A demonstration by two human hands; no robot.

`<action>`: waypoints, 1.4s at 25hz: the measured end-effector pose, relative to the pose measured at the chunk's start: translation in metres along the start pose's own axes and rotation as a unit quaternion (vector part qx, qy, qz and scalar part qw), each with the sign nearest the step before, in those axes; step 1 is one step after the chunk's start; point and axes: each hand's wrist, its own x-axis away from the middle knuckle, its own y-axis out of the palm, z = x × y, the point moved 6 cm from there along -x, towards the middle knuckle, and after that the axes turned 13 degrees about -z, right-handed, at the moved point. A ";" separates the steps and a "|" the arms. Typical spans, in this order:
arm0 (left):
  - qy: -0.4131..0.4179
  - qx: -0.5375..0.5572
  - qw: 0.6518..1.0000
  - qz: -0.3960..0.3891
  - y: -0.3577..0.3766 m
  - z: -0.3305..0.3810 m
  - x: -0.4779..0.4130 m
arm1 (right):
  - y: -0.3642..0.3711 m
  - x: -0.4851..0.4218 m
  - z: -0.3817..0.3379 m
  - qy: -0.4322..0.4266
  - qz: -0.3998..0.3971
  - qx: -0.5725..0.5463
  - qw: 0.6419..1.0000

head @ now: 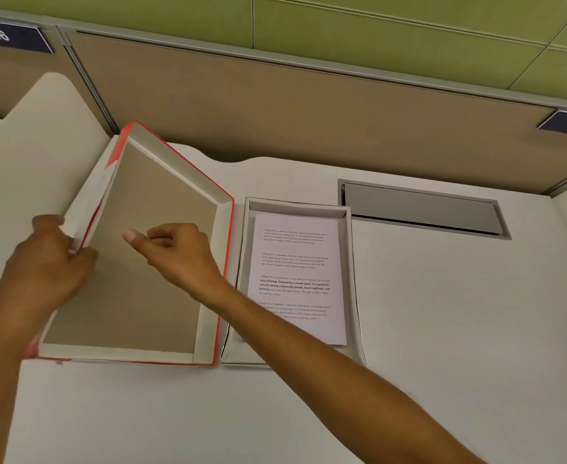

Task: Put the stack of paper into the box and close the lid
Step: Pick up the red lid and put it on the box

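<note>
Your lid [148, 262] is matt cardboard, brown inside with glossy red edging. The box [354, 262] looks like white card, the paper [297, 283] smooth, the bench [442, 313] smooth matt white.

Soft even overhead light, faint shadows, wide-angle bending at edges.

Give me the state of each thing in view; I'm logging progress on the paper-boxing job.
White cardboard box: open, on the desk, paper inside.
Stack of printed white paper: lying flat in the box.
Red-edged cardboard lid: off the box, inside facing up, left side raised.
Left hand: gripping the lid's left edge.
Right hand: over the lid's inside, fingers curled, contact unclear.
Grey desk hatch: closed.
</note>
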 end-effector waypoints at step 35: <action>0.122 0.322 0.899 -0.269 0.167 0.097 0.023 | -0.235 0.161 0.009 0.068 0.116 -0.067 0.989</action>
